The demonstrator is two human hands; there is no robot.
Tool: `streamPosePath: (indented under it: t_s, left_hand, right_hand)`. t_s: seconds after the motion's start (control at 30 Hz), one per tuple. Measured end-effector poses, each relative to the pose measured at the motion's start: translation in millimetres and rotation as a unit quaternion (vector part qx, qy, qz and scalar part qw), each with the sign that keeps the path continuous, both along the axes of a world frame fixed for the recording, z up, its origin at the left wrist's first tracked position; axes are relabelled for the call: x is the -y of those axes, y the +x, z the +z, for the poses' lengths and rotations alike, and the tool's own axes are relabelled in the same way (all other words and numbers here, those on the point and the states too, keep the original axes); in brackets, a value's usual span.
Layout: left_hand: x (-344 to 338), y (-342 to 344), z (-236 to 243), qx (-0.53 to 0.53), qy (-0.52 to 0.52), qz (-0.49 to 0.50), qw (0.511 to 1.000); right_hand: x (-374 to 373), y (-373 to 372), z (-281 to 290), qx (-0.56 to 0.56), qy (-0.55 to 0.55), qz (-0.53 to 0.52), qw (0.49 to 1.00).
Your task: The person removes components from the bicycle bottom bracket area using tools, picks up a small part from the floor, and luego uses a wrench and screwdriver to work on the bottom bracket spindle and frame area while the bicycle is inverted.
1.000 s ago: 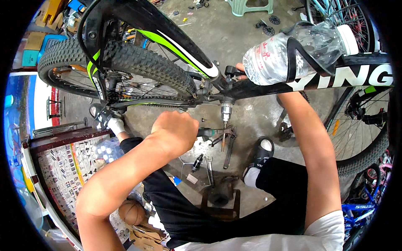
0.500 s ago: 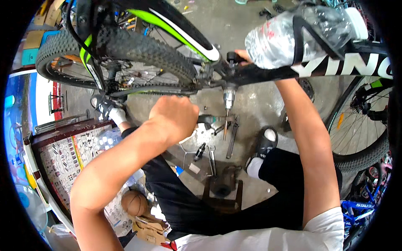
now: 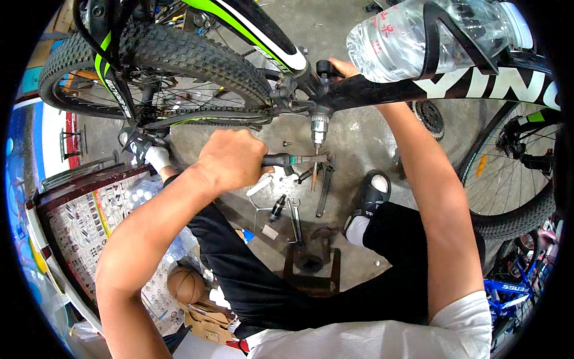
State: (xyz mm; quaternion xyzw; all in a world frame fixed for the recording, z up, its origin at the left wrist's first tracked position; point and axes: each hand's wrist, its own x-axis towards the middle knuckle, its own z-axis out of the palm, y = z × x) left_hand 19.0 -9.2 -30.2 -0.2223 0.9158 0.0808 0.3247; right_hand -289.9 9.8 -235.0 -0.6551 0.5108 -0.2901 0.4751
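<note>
My left hand [image 3: 232, 160] is closed round the black and green handle of a wrench [image 3: 293, 160]. The wrench's metal head lies across a copper-coloured rod [image 3: 314, 176], which points down from a silver cylindrical fitting [image 3: 320, 128] at the bicycle's crank area. Whether the jaws grip the rod, I cannot tell. Beyond the black bicycle frame [image 3: 373, 94], my right hand [image 3: 345, 69] reaches up beside a round black knob [image 3: 324, 67]. Its fingers look bent, but the frame and a clear water bottle [image 3: 388, 45] hide most of them.
Below the wrench, an open-end wrench [image 3: 295, 221], a dark tool [image 3: 278, 207] and a dark metal vise-like block [image 3: 311, 257] lie on the floor. The bicycle's knobby tyre [image 3: 197, 69] fills the upper left. A basketball [image 3: 185, 285] sits lower left, a blue bicycle [image 3: 508, 293] lower right.
The whole view has shifted, so the scene sits slightly higher and further left. My left hand has drawn a little leftward, and more of the wrench handle shows. My right hand stays by the knob.
</note>
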Motion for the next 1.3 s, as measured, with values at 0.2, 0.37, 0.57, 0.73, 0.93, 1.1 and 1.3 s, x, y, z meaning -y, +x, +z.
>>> streamPosePath:
  t_s: [0.2,0.37,0.57,0.73,0.93,1.1,1.3]
  left_hand:
    - [8,24,-10,-0.012,0.013,0.014,1.0]
    - [6,17,-24,-0.03,0.048,0.042,0.998]
    - [5,39,-43,-0.08,0.067,0.065,0.992]
    - [5,32,-62,-0.141,0.078,0.047,0.986]
    - [6,46,-73,-0.153,0.086,0.057,0.983]
    - [6,43,-78,-0.147,0.094,0.053,0.983]
    - [8,42,-80,-0.168,0.124,0.054,0.976]
  right_hand:
    - [12,26,-41,0.003,-0.035,-0.013,0.999]
    - [1,8,-83,-0.017,-0.058,-0.106,0.992]
    - [-2,90,-19,0.304,-0.066,-0.195,0.93]
    - [3,66,-19,0.481,0.029,-0.207,0.851]
    - [30,26,-39,0.046,0.05,-0.062,0.996]
    - [30,9,-17,0.379,0.254,-0.136,0.879]
    - [74,19,15,0.355,0.214,-0.096,0.905]
